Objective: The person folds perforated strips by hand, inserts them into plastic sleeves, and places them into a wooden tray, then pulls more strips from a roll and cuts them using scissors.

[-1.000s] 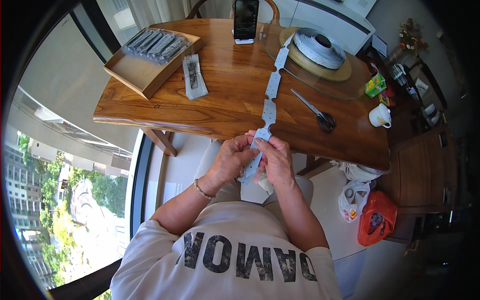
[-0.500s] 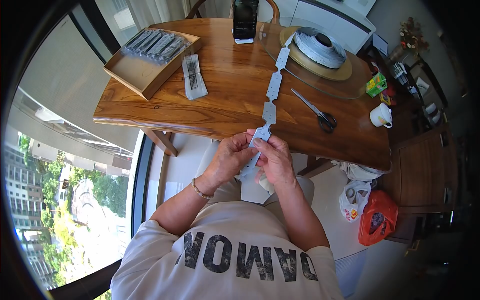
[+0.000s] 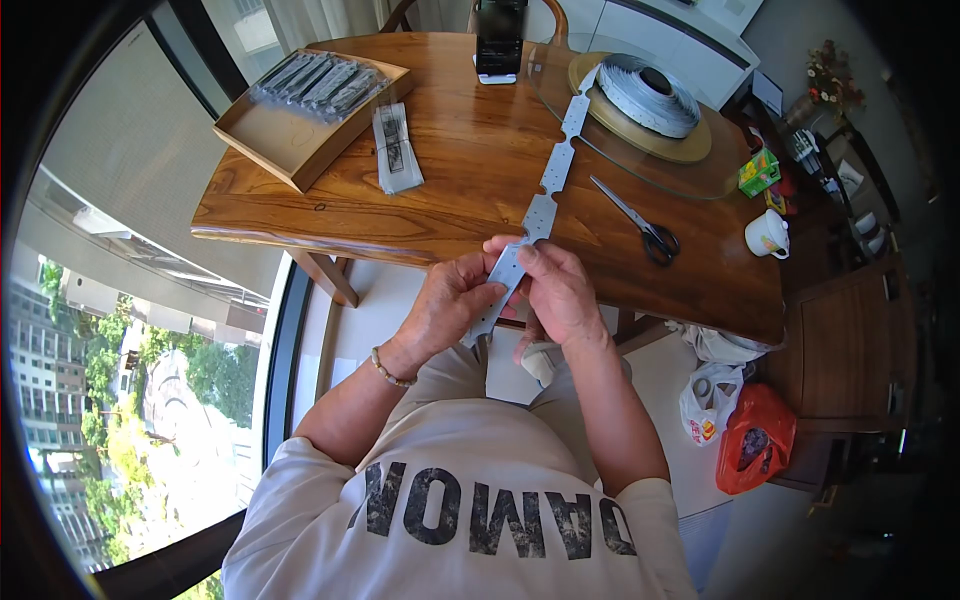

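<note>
A long pale grey strip (image 3: 555, 167) with notched edges and small dark dots runs from a thick roll (image 3: 648, 97) across the table to my hands. My left hand (image 3: 448, 308) pinches the strip near its lower end, thumb on top. Higher up, at the table's front edge, my right hand (image 3: 562, 292) grips the same strip between thumb and fingers. The strip's free end hangs tilted over my lap. Black-handled scissors (image 3: 638, 222) lie on the wood to the right of the strip.
A shallow wooden box (image 3: 262, 150) holds several plastic-wrapped packs (image 3: 318, 84); another wrapped pack (image 3: 397, 150) lies beside it. A phone on a stand (image 3: 498, 45) is at the back. Near the right edge are a white mug (image 3: 767, 235) and a green box (image 3: 759, 172).
My right hand has shifted up along the strip and my left hand slightly left, so more strip shows between the thumbs. The view has moved a little.
</note>
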### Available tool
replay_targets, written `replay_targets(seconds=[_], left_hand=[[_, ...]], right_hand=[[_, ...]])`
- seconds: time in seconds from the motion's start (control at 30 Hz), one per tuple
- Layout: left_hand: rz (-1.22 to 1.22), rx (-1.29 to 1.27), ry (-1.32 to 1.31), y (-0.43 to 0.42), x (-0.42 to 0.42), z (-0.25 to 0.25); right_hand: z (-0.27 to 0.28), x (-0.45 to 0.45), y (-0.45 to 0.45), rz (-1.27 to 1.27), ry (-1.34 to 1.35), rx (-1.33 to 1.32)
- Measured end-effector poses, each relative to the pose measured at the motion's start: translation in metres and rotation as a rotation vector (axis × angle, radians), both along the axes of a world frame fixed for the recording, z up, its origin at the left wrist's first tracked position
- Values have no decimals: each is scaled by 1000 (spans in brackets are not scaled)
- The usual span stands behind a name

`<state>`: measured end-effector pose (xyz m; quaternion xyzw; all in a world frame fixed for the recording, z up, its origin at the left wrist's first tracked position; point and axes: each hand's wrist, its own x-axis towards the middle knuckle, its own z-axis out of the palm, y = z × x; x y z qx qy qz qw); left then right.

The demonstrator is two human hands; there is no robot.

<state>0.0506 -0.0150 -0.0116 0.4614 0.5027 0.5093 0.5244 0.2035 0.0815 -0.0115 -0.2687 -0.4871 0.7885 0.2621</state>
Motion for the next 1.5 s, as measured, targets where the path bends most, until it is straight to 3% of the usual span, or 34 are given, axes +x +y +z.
replay_targets(seconds=[0.13, 0.4, 0.5, 0.63, 0.77, 0.87, 1.07, 1.2, 1.33, 1.37, 1.43, 1.5], left_hand=[[43, -5, -33, 2, -7, 5], [147, -119, -44, 42, -27, 16], [109, -184, -17, 53, -29, 16], [150, -142, -55, 51, -18, 12], [63, -18, -8, 44, -15, 6], [-32, 124, -167, 45, -15, 2], [-92, 45, -199, 47, -19, -4], [-107, -12, -245, 53, -29, -11], [-54, -15, -398, 63, -38, -15], [-54, -14, -441, 65, -40, -16], [-57, -12, -484, 67, -41, -16], [-67, -35, -490, 66, -41, -15]], right_hand=[[14, -15, 27, -96, 182, -133], [11, -23, 59, -224, 245, 392], [5, -18, 60, -35, 445, 259], [4, -16, 63, 5, 530, 96], [4, -14, 64, -32, 507, -78], [4, -13, 64, -47, 439, -81], [2, -3, 65, -47, 377, -88], [4, 23, 68, -114, 154, 71], [12, 74, 98, -421, -460, 869], [12, 88, 104, -423, -462, 870], [23, 105, 106, -529, -730, 1217], [17, 115, 105, -488, -865, 1291]])
